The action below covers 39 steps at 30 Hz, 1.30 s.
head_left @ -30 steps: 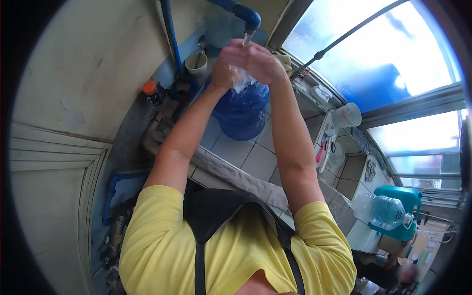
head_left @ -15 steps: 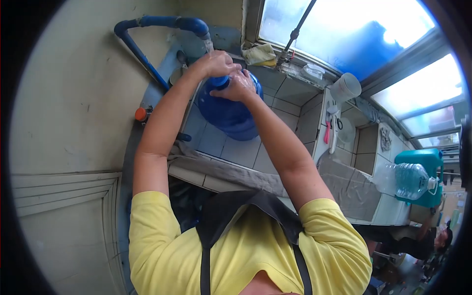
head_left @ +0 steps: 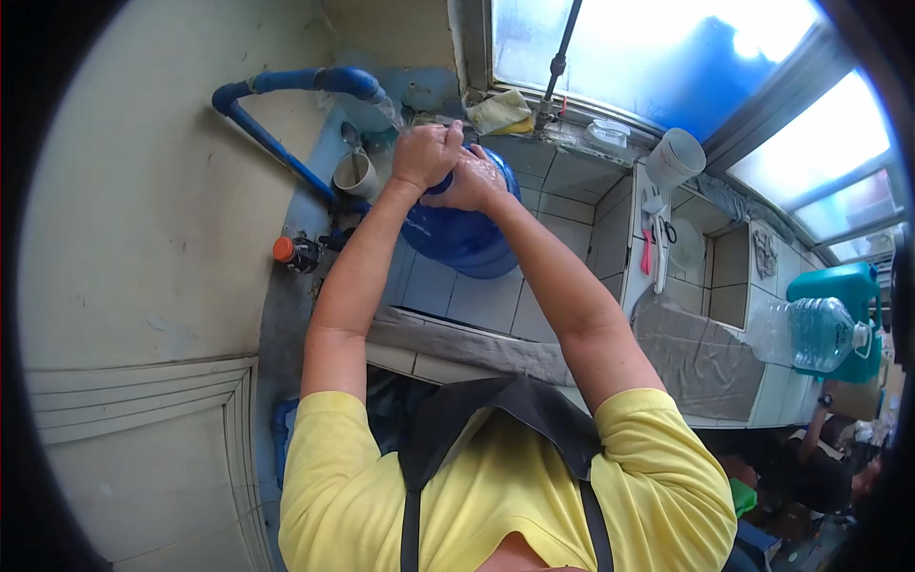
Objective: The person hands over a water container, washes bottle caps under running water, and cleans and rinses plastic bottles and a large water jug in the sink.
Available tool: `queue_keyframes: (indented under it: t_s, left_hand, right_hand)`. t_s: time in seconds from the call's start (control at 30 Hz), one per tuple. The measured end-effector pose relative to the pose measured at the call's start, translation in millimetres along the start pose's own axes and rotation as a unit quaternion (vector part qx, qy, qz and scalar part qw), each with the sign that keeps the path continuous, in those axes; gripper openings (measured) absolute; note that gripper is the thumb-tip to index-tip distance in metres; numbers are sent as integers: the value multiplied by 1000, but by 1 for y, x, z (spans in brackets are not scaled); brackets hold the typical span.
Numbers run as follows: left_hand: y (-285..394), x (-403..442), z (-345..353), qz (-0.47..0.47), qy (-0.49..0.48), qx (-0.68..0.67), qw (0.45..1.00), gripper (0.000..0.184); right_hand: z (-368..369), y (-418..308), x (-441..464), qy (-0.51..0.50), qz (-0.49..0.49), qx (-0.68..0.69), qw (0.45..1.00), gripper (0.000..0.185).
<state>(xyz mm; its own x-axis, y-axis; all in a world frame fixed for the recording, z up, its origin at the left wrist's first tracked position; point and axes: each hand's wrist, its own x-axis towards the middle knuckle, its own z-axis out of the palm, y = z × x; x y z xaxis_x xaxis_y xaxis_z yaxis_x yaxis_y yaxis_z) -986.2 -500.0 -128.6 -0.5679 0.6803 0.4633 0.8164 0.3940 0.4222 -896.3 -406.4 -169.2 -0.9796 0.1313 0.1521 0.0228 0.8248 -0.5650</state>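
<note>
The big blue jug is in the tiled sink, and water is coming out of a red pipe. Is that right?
Not quite: the pipe is blue, not red, as the head view shows. The rest is right: water is coming out of it, and the big blue jug is in the tiled sink.

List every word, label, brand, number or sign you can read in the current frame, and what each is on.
No text is readable.
Dark bottle with an orange cap: pale marks, too small and blurred to read.
Clear plastic bottle: faint marks, perhaps lettering, too unclear to read.
Blue water jug: no lettering shows on its visible part.
</note>
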Motion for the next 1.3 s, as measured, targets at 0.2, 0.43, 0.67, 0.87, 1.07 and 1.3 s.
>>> queue_keyframes:
  t_s: [0.2,0.43,0.67,0.87,1.07,1.3]
  left_hand:
    - [-6,-8,-12,39,110,-3,993,42]
    - [5,5,-28,78,61,-162,982,38]
    - [9,13,-50,-87,-178,-457,867,40]
    - [20,-6,-47,70,-54,-4,996,23]
    - [8,-23,-20,237,-50,35,970,31]
    - [-15,-16,-18,140,-137,-110,974,38]
  right_hand:
    - [13,4,4,11,-29,4,1000,86]
    - [36,-9,15,157,89,240,954,72]
    - [38,-8,18,21,-26,232,972,59]
    - [27,-22,9,145,136,232,952,50]
    - [25,26,-25,161,37,74,983,76]
    - [28,82,-169,111,210,91,967,94]
